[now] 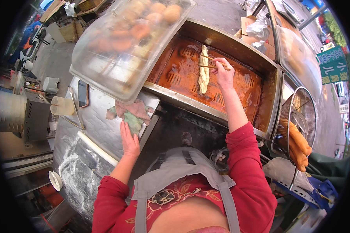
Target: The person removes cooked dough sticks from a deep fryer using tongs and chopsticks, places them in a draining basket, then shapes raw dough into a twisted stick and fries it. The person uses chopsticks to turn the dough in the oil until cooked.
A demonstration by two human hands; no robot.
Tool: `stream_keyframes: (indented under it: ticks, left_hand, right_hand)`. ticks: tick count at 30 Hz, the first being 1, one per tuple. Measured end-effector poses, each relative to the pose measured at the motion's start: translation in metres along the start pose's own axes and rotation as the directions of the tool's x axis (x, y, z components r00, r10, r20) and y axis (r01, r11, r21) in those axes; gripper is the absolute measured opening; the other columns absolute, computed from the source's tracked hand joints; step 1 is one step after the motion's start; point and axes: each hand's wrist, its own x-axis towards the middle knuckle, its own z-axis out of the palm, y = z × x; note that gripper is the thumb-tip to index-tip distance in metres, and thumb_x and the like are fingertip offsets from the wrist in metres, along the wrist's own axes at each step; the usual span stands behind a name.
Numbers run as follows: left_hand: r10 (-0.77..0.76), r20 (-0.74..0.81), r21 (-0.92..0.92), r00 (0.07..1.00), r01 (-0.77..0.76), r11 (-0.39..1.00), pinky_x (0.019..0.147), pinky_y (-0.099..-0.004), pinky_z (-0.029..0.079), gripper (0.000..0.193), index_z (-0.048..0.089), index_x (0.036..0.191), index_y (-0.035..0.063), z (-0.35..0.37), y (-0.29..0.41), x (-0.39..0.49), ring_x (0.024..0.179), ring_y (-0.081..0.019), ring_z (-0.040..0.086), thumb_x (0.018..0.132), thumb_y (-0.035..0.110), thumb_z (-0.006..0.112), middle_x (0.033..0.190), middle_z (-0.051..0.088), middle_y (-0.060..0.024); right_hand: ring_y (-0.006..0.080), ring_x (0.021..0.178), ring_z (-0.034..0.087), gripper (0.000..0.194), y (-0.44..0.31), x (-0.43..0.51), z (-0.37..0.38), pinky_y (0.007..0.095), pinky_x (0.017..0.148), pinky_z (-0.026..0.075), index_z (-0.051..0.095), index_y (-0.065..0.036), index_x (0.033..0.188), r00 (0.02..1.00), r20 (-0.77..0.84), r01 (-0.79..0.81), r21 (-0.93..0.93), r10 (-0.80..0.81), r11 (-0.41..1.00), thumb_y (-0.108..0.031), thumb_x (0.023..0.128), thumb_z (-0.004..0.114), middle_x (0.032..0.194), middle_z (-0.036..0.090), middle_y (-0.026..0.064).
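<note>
My right hand (224,72) grips a pair of wooden chopsticks (210,66) above a rectangular metal fryer (189,106) of reddish-brown oil. Between the chopstick tips is a long, pale strip of twisted dough (204,74), lying in the oil with small bubbles along its edges. My left hand (129,141) rests flat on the metal worktop (105,121) and holds nothing. Its fingertips touch a green cloth (133,122), which lies with a pink cloth (134,109) close to the fryer's corner.
A clear plastic cover (105,75) over fried food stands left of the fryer. A wire basket (303,107) with fried dough sticks (299,145) hangs at its right. The worktop bears a phone (83,93), metal tongs (75,107), a plastic cup (62,105) and a white rolling pin (97,148) beside flour.
</note>
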Motion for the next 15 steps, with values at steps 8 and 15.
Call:
stream_keyframes:
  ticks: [8, 15]
  left_hand:
    - [0.019, -0.016, -0.023, 1.0, -0.019, 1.0, 0.114, -0.0497, 0.018, 0.059, 0.023, 0.141, -0.0106, 0.0, 0.0, -0.001, 0.137, -0.0471, 0.02, 0.091, 0.013, 0.043, 0.149, 0.018, -0.0308]
    - [0.023, -0.006, -0.011, 1.0, -0.023, 1.0, 0.114, -0.05, 0.018, 0.059, 0.023, 0.141, -0.0111, 0.001, -0.002, -0.001, 0.137, -0.0475, 0.02, 0.09, 0.012, 0.044, 0.149, 0.018, -0.0312]
  right_hand:
    - [0.0098, 0.063, 0.061, 0.013, 0.015, 0.004, 0.024, 0.0224, 0.059, 0.048, 0.066, -0.003, 0.092, 0.995, 0.099, 0.03, -0.107, -0.019, 0.994, -0.01, 0.09, 0.055, 0.081, 0.063, 0.0026]
    - [0.0103, 0.057, 0.059, 0.014, 0.017, 0.006, -0.008, 0.0224, 0.054, 0.047, 0.066, -0.004, 0.094, 0.997, -0.073, -0.048, -0.11, 0.04, 0.993, -0.01, 0.091, 0.054, 0.084, 0.063, 0.0036]
